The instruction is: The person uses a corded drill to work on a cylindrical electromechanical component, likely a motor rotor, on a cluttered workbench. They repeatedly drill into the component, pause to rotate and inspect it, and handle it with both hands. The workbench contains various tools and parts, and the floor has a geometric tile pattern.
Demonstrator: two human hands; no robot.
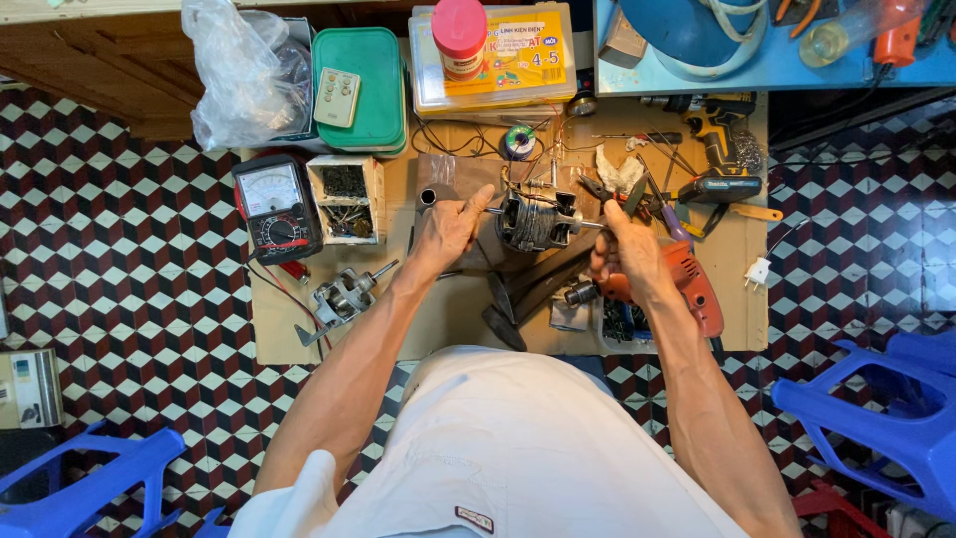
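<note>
Copper-wound small electric motor core with a steel shaft (pixel 536 221) sits at the middle of a brown cardboard work mat (pixel 438 319), stripped of any housing, held between both hands above the mat. Left hand (pixel 450 231) is closed on the shaft end on its side, thumb raised toward a short grey metal tube (pixel 428 196); right hand (pixel 625 251) is clamped on the opposite shaft end, just above an orange corded electric drill (pixel 687 289) lying on the mat. Judged from this layout, disassembly is well advanced: a detached grey metal motor part with its own shaft (pixel 344 297) lies apart at the left, and loose wire leads trail from the winding toward a spool of solder wire (pixel 519 141), while reassembly appears not yet begun. Around the mat lie an analogue multimeter with a black case (pixel 277 207), a small open cardboard box of screws (pixel 345 197), a yellow-and-black cordless drill (pixel 724 149), a green plastic lidded box (pixel 360 90), a clear crumpled plastic bag (pixel 239 75) and a red-capped jar (pixel 460 38). Flooring is a tiled pattern of red, black and white cubes (pixel 119 269); blue plastic stools (pixel 886 408) stand at both lower corners.
</note>
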